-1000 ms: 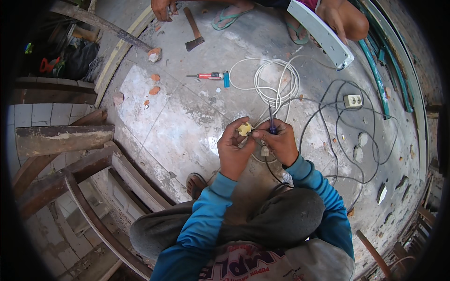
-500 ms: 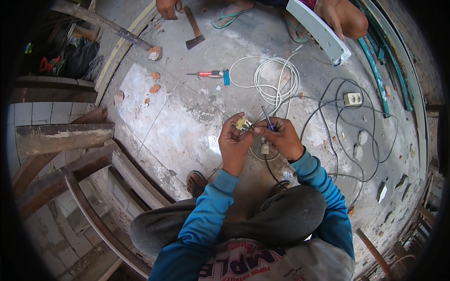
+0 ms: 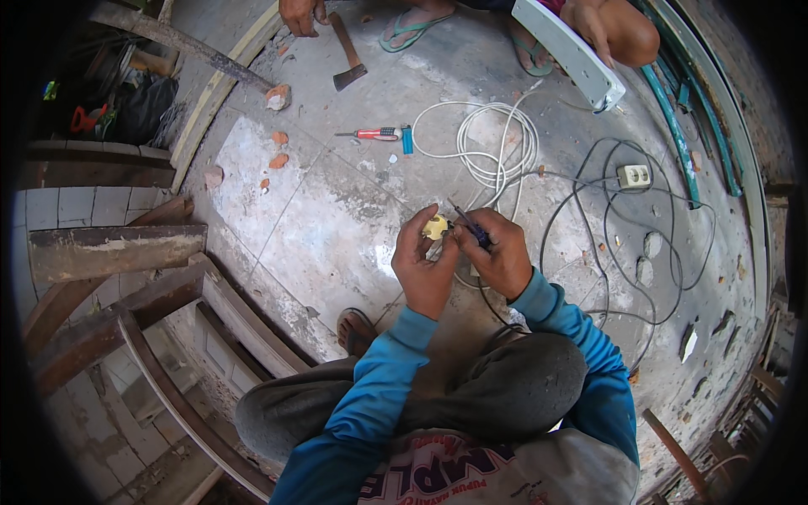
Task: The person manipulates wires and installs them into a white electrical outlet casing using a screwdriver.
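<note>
My left hand point(image 3: 423, 271) pinches a small yellow round electrical fitting point(image 3: 435, 226) between thumb and fingers. Its exact kind is too small to tell. Close beside it, my right hand point(image 3: 502, 255) is closed around a screwdriver point(image 3: 475, 228) with a dark blue handle, its shaft slanting up and to the left. The fingertips of both hands nearly meet, hiding the wires between them. A dark cable point(image 3: 488, 305) runs down from under my right hand toward my foot.
Beyond my hands lie a coiled white cable point(image 3: 460, 139), a red-handled tool point(image 3: 379, 133) and a hatchet point(image 3: 347, 55). A white socket block point(image 3: 633, 177) with dark cable is at right. Another person holds a long white fixture point(image 3: 572, 55). Wooden furniture point(image 3: 160, 311) stands left.
The yellow fitting has turned, now showing a rounder face. My right hand has tilted the screwdriver, and its tip has swung lower and leftward. The other person's white fixture has shifted slightly left.
</note>
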A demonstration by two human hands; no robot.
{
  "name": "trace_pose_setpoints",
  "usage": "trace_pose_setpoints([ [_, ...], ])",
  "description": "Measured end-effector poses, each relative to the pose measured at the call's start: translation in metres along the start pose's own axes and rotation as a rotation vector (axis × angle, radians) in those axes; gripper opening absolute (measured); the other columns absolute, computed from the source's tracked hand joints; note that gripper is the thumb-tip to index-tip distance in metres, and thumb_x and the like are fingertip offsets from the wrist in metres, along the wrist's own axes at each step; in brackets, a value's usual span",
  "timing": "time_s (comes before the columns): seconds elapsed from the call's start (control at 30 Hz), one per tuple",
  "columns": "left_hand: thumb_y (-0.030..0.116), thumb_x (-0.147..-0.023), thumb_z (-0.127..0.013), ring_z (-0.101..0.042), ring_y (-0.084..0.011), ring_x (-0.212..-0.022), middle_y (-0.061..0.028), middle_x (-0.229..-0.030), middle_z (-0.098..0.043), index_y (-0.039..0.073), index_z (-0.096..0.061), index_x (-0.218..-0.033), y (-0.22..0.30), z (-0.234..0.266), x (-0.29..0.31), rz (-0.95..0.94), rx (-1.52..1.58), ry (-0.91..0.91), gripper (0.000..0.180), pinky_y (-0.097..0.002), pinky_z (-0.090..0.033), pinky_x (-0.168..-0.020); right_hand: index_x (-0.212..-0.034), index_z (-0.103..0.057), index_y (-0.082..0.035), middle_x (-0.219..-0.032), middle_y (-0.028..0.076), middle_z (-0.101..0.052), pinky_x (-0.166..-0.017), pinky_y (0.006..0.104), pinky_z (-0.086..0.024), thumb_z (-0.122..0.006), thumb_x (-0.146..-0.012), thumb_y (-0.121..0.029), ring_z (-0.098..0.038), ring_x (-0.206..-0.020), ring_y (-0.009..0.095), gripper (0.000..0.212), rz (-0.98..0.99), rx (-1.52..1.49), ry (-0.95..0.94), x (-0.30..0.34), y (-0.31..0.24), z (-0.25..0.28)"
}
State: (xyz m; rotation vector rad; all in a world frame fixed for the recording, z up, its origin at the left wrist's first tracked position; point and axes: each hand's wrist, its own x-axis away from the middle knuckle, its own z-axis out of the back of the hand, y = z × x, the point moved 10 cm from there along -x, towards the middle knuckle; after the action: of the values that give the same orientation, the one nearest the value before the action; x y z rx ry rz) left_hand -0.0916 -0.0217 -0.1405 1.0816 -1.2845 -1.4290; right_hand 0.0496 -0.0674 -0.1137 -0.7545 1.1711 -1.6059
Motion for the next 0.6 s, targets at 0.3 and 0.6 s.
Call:
trace_pose_setpoints([
  [0.3, -0.011, -0.083, -0.065, -0.060, -0.0156, -0.109, -0.0088, -0.122, -0.060, -0.001, -0.057, -0.126, 0.012, 0.002, 0.003, -0.095, 0.021, -0.010, 0.044, -0.0281, -0.052, -0.091, -0.097, -0.061, 0.002, -0.087, 0.019, -0.060, -0.066, 0.0424, -0.049, -0.064, -0.089, -0.008, -0.061, -0.077, 0.039, 0.013, 0.077, -0.005, -0.043, 0.000, -0.006, -0.008],
  [0.6, -0.011, -0.083, -0.066, -0.060, -0.0164, -0.111, -0.0093, -0.123, -0.059, -0.001, -0.056, -0.127, 0.006, -0.004, 0.006, -0.076, 0.048, -0.064, 0.046, -0.0292, -0.051, -0.093, -0.088, -0.055, -0.001, -0.082, 0.019, -0.060, -0.060, 0.0470, -0.047, -0.063, -0.088, -0.014, -0.061, -0.072, 0.042, 0.015, 0.147, 0.205, -0.011, -0.001, -0.008, -0.004],
])
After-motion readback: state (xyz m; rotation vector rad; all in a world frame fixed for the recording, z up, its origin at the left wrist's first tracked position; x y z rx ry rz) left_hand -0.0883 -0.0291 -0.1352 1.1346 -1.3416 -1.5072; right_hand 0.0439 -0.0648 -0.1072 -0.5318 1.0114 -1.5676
